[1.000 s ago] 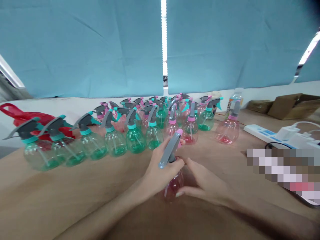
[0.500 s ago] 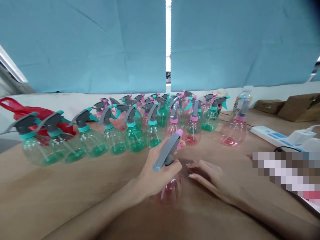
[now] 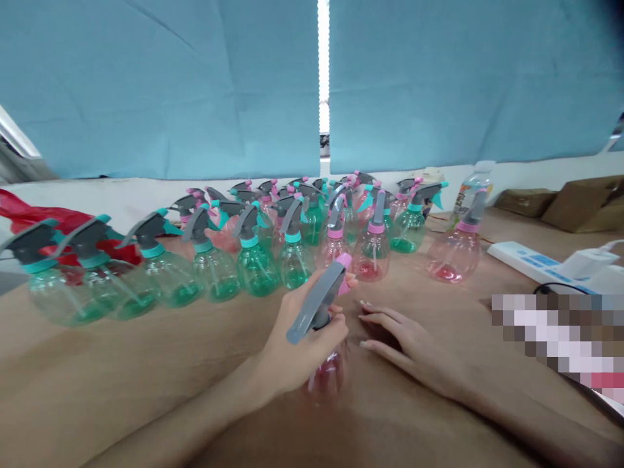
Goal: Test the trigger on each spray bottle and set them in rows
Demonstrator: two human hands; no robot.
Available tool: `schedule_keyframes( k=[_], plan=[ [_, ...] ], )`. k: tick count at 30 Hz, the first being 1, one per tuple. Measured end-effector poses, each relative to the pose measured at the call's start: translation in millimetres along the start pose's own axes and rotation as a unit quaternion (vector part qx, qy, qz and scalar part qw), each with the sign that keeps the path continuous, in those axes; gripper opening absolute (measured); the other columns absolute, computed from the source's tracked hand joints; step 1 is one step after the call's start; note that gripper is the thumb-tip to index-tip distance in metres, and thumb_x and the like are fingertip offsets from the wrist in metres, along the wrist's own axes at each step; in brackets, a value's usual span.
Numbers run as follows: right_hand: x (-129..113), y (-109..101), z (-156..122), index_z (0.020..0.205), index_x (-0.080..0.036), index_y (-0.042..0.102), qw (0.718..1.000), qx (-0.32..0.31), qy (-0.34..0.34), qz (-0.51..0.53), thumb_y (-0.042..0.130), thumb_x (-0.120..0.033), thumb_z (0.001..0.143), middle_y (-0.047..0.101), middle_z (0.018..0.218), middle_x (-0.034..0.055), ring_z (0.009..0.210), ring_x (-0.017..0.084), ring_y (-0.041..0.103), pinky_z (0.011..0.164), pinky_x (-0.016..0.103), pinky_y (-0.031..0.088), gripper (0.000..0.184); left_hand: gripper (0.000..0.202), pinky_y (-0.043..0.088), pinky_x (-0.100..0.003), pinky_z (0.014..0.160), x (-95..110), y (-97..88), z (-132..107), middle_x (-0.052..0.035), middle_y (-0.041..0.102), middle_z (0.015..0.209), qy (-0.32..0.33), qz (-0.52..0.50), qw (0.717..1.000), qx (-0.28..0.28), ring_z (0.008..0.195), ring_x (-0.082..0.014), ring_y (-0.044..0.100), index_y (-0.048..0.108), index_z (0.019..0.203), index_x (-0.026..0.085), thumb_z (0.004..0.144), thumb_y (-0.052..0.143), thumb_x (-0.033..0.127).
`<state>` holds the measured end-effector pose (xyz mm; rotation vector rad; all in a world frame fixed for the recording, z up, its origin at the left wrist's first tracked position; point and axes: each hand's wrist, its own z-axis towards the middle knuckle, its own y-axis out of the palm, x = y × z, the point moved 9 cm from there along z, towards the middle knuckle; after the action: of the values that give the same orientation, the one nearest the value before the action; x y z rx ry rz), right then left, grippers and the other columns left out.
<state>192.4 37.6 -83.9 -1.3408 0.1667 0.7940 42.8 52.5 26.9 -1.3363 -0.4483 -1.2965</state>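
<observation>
My left hand (image 3: 297, 341) is wrapped round the neck of a pink spray bottle (image 3: 325, 377) whose grey trigger head (image 3: 316, 300) with a pink nozzle points away from me. The bottle stands on the wooden table (image 3: 146, 377) close to me. My right hand (image 3: 404, 341) lies just right of the bottle, fingers stretched flat and apart on the table, holding nothing. Behind my hands stand several green spray bottles (image 3: 256, 260) and several pink spray bottles (image 3: 371, 250) in rows.
One pink bottle (image 3: 453, 250) stands apart at the right. A white power strip (image 3: 536, 265) with plugs and a cable lies at the right edge. A red plastic bag (image 3: 43, 221) sits far left, cardboard pieces (image 3: 580, 205) far right. Blue curtains hang behind.
My right hand has let go of the pink bottle's body and moved right, lying flat on the table. My left hand keeps its grip on the bottle.
</observation>
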Motion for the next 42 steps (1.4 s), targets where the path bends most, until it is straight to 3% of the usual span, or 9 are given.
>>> schedule_keyframes(
  k=[5,15,23,28,42],
  plan=[
    [-5.3,5.4,-3.9,0.135,-0.022,0.051,0.999,0.003,-0.028,-0.041,0.049,-0.048,0.093,0.044,0.146,0.0109,0.134,0.028,0.040,0.109,0.054,0.035,0.049,0.042,0.052,-0.031,0.060,-0.7,-0.4,0.5,0.0001,0.063,0.073,-0.004,0.006,1.000,0.000,0.062,-0.0179,0.058,0.064,0.109,0.029,0.070,0.050,0.022],
    [-7.9,7.2,-3.0,0.134,-0.015,0.052,0.994,-0.031,-0.031,-0.103,0.043,-0.053,0.094,0.043,0.146,0.0137,0.134,0.028,0.040,0.109,0.053,0.035,0.056,0.036,0.049,-0.028,0.057,0.5,1.4,-0.6,0.0015,0.061,0.070,0.006,0.007,1.000,0.001,0.059,-0.0163,0.055,0.063,0.105,0.028,0.072,0.050,0.021],
    [-8.3,6.0,-3.3,0.136,-0.017,0.050,0.994,-0.025,-0.034,-0.098,0.045,-0.052,0.094,0.043,0.145,0.0126,0.134,0.028,0.039,0.109,0.054,0.035,0.055,0.042,0.049,-0.031,0.058,-0.8,1.3,0.5,0.0013,0.060,0.068,-0.009,0.004,1.000,-0.003,0.058,-0.0166,0.052,0.064,0.108,0.027,0.069,0.048,0.023],
    [-7.3,7.0,-3.3,0.137,-0.017,0.050,0.994,-0.028,-0.033,-0.102,0.045,-0.051,0.094,0.044,0.145,0.0124,0.134,0.028,0.039,0.109,0.053,0.035,0.055,0.045,0.051,-0.029,0.064,2.2,0.4,0.2,0.0001,0.066,0.081,0.000,-0.002,1.000,-0.006,0.066,-0.0167,0.058,0.063,0.112,0.027,0.071,0.048,0.020],
    [-8.0,9.6,-2.2,0.139,-0.013,0.047,0.990,-0.056,-0.033,-0.125,0.038,-0.052,0.097,0.039,0.148,0.0119,0.137,0.027,0.035,0.111,0.050,0.031,0.058,0.041,0.047,-0.024,0.056,4.4,0.1,-0.6,0.0038,0.057,0.068,0.015,0.020,1.000,-0.001,0.057,-0.0130,0.051,0.062,0.111,0.026,0.074,0.048,0.018]
  ],
)
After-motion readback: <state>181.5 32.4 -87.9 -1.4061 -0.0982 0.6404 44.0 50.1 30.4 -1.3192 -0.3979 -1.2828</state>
